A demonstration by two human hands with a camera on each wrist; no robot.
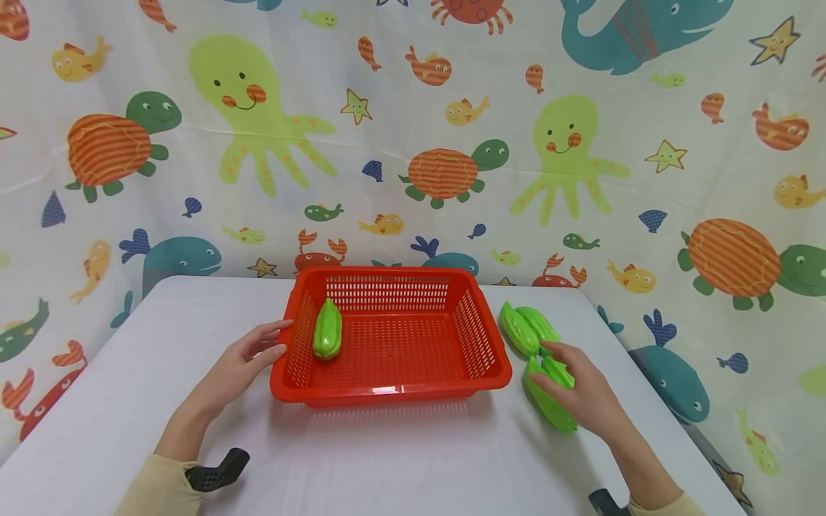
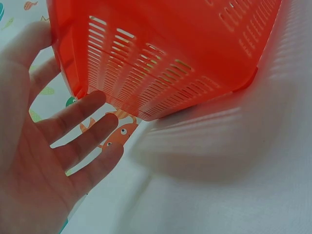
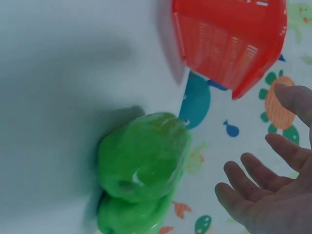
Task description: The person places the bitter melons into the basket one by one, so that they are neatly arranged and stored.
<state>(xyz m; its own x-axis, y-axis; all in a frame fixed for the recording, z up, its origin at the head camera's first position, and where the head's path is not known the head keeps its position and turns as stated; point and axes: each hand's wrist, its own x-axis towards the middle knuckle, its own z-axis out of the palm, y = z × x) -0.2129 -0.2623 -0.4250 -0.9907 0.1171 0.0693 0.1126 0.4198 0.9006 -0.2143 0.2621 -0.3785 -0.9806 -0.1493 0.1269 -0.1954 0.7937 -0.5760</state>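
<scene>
A red slotted plastic basket (image 1: pixel 393 393) stands on the white table. One glossy green, ridged oblong vegetable (image 1: pixel 328 331) lies inside it at the left. My left hand (image 1: pixel 235 369) is at the basket's left rim, fingertips right at the edge; in the left wrist view its fingers (image 2: pixel 90 146) are spread and loosely extended. To the right of the basket lie several similar green vegetables (image 1: pixel 518 330). My right hand (image 1: pixel 590 394) hovers over the nearer ones, partly covering them, with fingers apart. The right wrist view shows two green vegetables (image 3: pixel 144 158) beside the spread right hand (image 3: pixel 278 204).
The white table (image 1: pixel 400 466) extends in front of and beside the basket. Behind it hangs a curtain (image 1: pixel 387 244) printed with sea animals, which also runs down the right side. Black wrist straps (image 1: pixel 216 473) sit on both forearms.
</scene>
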